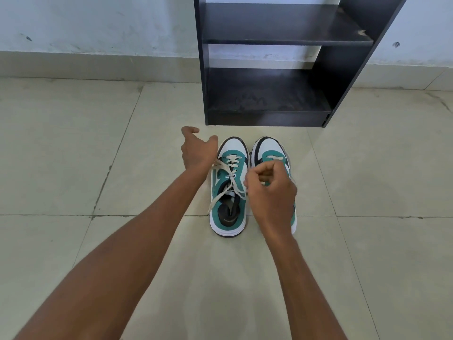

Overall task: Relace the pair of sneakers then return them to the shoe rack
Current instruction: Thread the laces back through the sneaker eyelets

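Note:
Two teal, white and black sneakers stand side by side on the floor, toes toward the rack. The left sneaker (229, 190) has cream laces (221, 190) threaded partway, with loose ends spilling over its left side. My left hand (197, 149) hovers just left of its toe, fingers apart and empty. The right sneaker (273, 153) is mostly hidden under my right hand (269, 190), whose fingers are pinched together over the lace area; a lace end seems held there. The black shoe rack (264, 114) stands just behind the shoes.
The rack's two visible shelves hold nothing and stand against a pale wall (98, 25). Beige floor tiles (73, 155) spread to the left, right and front of the sneakers.

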